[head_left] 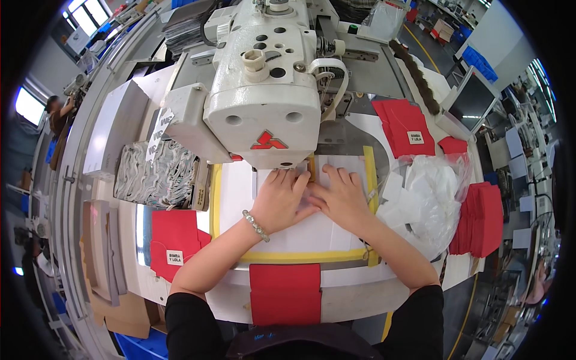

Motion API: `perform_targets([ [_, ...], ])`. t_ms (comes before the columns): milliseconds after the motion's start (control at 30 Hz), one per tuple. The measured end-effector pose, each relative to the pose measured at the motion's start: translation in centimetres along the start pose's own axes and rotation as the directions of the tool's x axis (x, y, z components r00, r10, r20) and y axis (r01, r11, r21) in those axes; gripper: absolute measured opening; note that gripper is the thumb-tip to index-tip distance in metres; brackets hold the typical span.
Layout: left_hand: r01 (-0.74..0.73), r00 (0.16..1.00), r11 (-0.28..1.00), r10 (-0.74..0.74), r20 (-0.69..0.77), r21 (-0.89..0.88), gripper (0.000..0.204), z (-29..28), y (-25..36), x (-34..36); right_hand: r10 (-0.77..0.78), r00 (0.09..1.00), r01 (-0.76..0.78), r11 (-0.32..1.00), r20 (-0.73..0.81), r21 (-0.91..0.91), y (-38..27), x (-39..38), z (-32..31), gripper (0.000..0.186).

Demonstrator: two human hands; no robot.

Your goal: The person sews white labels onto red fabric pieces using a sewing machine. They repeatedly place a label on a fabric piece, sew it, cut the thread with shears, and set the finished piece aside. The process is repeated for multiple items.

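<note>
The left hand (279,201) and right hand (343,198) lie palm-down, fingers slightly parted, on the yellow-taped white sheet (234,231) at the centre of the counter (354,294); I cannot tell whether they pinch anything. Best press evenly, fingertips clear of the sewing-machine head (264,90) at twelve o'clock, which hides the sheet's far edge. Detail between the thumbs is unclear.
</note>
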State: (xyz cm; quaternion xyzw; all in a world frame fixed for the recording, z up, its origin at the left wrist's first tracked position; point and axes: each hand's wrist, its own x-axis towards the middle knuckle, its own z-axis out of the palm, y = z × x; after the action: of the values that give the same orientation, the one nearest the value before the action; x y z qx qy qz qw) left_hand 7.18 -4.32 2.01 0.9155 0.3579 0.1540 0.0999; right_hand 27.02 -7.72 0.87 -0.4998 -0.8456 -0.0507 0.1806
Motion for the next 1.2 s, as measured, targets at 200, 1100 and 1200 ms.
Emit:
perform_targets([
  [200, -0.161, 0.975, 0.984, 0.170, -0.143, 0.073, 0.058, -0.1, -0.5, -1.0, 0.038, 0.995, -0.042, 0.998, 0.097, 0.040, -1.4, -2.1, -4.4, 0.039],
  [1100, -0.415, 0.884, 0.886, 0.446, -0.138, 0.207, 0.019, -1.4, 7.3, -13.4, -0.130, 0.976, 0.185, 0.920, -0.176, 0.346, -8.9, -16.9, -5.8, 0.041],
  [1200, -0.447, 0.822, 0.842, 0.520, -0.233, 0.302, 0.020, -3.2, 7.7, -12.5, -0.171, 0.973, 0.224, 0.854, -0.153, 0.469, -9.5, -15.9, -5.5, 0.049],
])
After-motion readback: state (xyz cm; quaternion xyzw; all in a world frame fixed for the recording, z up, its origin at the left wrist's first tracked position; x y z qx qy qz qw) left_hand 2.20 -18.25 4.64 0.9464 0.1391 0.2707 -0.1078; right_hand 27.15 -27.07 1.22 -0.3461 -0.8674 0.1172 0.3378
